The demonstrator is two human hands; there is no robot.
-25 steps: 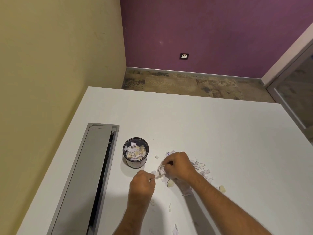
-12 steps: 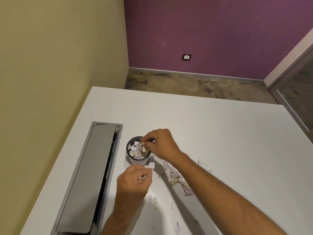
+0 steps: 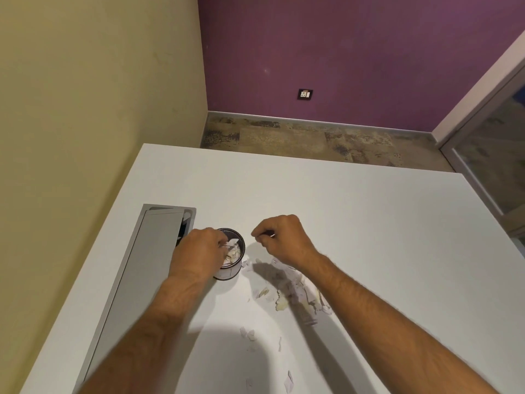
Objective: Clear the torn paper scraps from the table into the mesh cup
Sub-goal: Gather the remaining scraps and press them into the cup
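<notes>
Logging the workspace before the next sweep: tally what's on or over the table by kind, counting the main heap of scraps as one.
hands: 2, left hand and right hand
mesh cup: 1
grey cable hatch: 1
scrap heap: 1
Total: 5
A few stray scraps nearer the person are left uncounted.

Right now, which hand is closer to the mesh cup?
Left. The left hand is over the mesh cup's rim, fingers at the scraps inside. The right hand hangs clear of the cup, off to its right, above the table.
</notes>
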